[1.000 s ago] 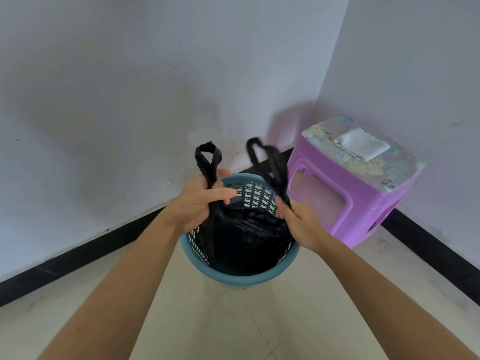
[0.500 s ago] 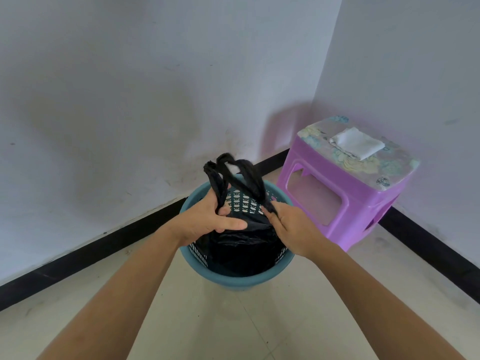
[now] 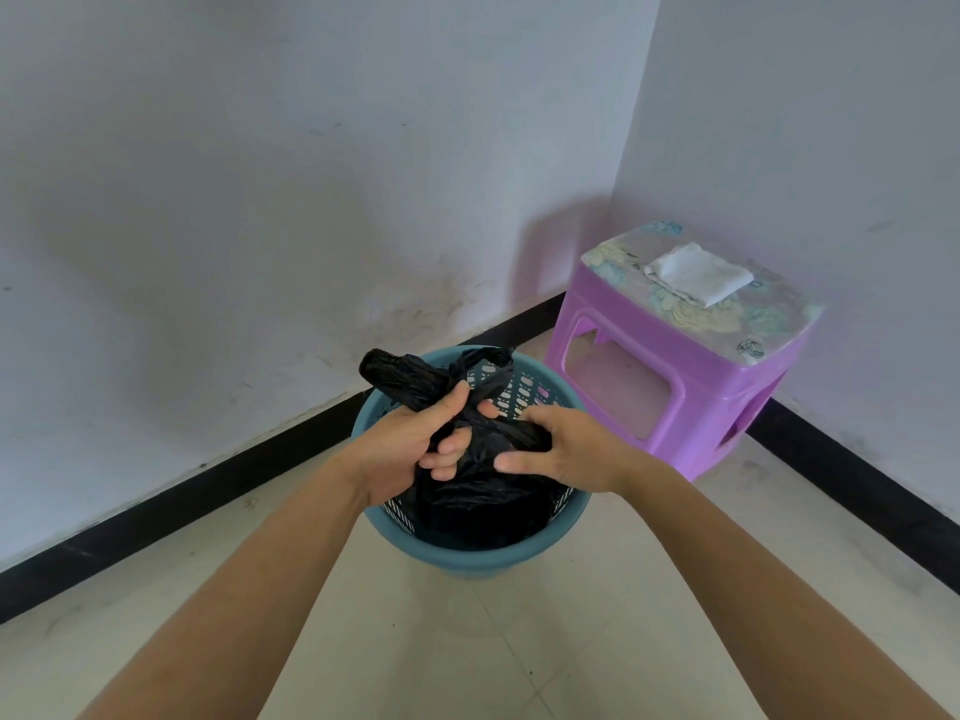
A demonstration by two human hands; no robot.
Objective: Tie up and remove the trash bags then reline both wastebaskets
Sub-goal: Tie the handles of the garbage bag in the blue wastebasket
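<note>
Both hands work over the blue wastebasket (image 3: 470, 563): left hand (image 3: 410, 449) in a closed grip on the black trash bag (image 3: 483, 491) handles, right hand (image 3: 563, 449) pinching one; purple stool (image 3: 675, 366) at two o'clock.

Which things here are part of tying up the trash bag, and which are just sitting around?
Part of the job:
- black plastic trash bag
- round blue plastic wastebasket
- left hand
- right hand

Just lying about:
- purple plastic stool
- folded white cloth on the stool

hands (image 3: 483, 449) knotting black bag (image 3: 483, 491)
</note>
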